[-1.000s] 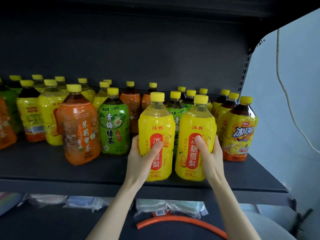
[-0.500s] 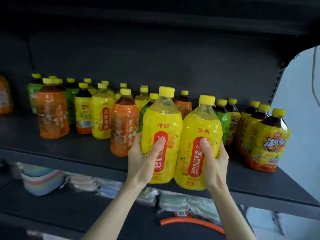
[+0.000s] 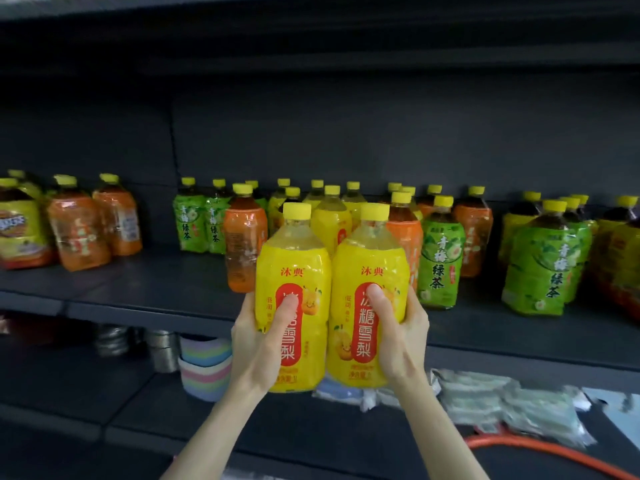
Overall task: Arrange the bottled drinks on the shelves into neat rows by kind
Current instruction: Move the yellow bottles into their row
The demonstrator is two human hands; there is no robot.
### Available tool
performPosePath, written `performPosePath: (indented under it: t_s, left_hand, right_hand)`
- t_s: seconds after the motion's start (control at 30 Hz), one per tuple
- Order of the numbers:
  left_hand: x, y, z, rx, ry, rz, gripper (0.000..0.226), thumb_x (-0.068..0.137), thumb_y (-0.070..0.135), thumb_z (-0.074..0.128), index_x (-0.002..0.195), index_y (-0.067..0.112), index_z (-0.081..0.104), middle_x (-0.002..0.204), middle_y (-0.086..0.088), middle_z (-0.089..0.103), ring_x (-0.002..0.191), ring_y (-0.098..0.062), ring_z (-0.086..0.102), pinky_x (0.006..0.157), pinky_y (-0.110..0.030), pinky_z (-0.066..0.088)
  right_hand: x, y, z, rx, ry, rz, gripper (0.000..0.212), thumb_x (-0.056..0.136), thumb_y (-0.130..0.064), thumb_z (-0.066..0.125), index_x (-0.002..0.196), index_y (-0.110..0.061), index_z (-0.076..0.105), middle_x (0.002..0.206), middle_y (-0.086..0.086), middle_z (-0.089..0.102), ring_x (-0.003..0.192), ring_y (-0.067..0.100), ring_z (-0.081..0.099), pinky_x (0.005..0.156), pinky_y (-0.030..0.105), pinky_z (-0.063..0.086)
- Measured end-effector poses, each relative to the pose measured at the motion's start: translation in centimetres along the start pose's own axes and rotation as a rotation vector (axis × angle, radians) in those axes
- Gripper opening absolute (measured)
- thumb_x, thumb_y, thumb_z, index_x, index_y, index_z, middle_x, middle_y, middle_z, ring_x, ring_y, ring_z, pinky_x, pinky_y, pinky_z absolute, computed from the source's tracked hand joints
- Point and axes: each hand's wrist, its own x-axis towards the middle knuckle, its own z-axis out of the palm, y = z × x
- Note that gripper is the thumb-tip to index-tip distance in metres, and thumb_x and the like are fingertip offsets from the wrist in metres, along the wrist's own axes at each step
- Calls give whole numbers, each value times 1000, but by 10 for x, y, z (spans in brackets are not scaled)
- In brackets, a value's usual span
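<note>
Gripping the left yellow bottle (image 3: pixel 294 268) in my left hand (image 3: pixel 256 344) and the right yellow bottle (image 3: pixel 370 261) in my right hand (image 3: pixel 401 341), I am holding the pair upright and side by side, their flanks touching, out in front of the drinks shelf (image 3: pixel 156 299), about midway along its front edge. My left thumb (image 3: pixel 289 308) is lying across that bottle's red label, with the other fingers curling out of sight behind its lower half. My right thumb (image 3: pixel 377 303) is pressing on the top of the other red label, the fingers wrapping round the far side in the same way. Both bases are hanging lower than the shelf's front edge, so neither bottle is resting on it.

On the shelf behind them, an orange bottle (image 3: pixel 244 244) is standing just to their left and a green bottle (image 3: pixel 440 261) just to their right. More yellow, orange and green bottles are crowding toward the back edge in mixed order. Two orange bottles (image 3: pixel 79 230) are standing toward the left end, and a large green bottle (image 3: pixel 540 271) toward the right end.

On the lower shelf (image 3: pixel 86 386), stacked pastel bowls (image 3: pixel 204 372), clear packets (image 3: pixel 502 400) and an orange hose (image 3: pixel 540 448) are lying.
</note>
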Motion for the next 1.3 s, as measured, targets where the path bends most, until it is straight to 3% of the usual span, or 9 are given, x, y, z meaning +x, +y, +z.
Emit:
performPosePath:
  t_s: [0.23, 0.47, 0.7, 0.83, 1.03, 1.17, 1.3]
  left_hand:
    - [56, -17, -38, 9, -64, -32, 63, 61, 66, 63, 115, 34, 56, 105, 7, 70, 96, -14, 68, 84, -43, 56]
    - [116, -44, -39, 24, -141, -52, 66, 59, 73, 63, 114, 37, 53, 111, 6, 68, 100, -14, 67, 88, -46, 54]
    - [151, -65, -45, -9, -232, -105, 81, 55, 75, 65, 121, 29, 54, 112, 2, 68, 100, -14, 67, 87, -44, 55]
    - [166, -71, -56, -47, -280, -133, 64, 62, 64, 67, 116, 30, 55, 111, 1, 69, 96, -13, 68, 83, -37, 56]
    - [183, -79, -81, -20, -336, -132, 67, 56, 75, 59, 112, 39, 52, 113, 6, 66, 100, -11, 65, 86, -36, 55]
    - [194, -85, -102, -19, -344, -125, 64, 55, 77, 56, 108, 42, 51, 113, 7, 64, 102, -10, 64, 88, -37, 54]
    - [204, -90, -115, -44, -382, -131, 63, 58, 75, 56, 110, 41, 50, 113, 8, 65, 100, -8, 65, 82, -30, 55]
  right_hand:
    - [25, 11, 57, -35, 63, -24, 59, 56, -68, 64, 104, -34, 62, 96, -3, 72, 85, 13, 70, 69, 29, 57]
    - [62, 36, 83, -64, 129, -51, 60, 57, -67, 63, 105, -31, 62, 97, -3, 72, 84, 9, 70, 66, 24, 55]
    - [83, 55, 98, -86, 174, -54, 62, 57, -66, 64, 106, -28, 62, 98, -2, 72, 86, 11, 70, 67, 24, 55]
    - [88, 60, 112, -98, 187, -57, 58, 56, -66, 63, 103, -32, 61, 99, -3, 71, 86, 12, 70, 68, 24, 55]
    - [87, 67, 141, -115, 225, -64, 58, 56, -66, 63, 105, -33, 59, 100, -5, 70, 86, 10, 70, 66, 21, 55]
    - [85, 73, 164, -123, 246, -55, 43, 67, -52, 65, 105, -32, 59, 99, -5, 70, 86, 12, 70, 61, 18, 54]
    - [79, 84, 178, -152, 285, -70, 58, 67, -50, 65, 118, -23, 58, 101, -4, 69, 84, 9, 70, 59, 15, 53]
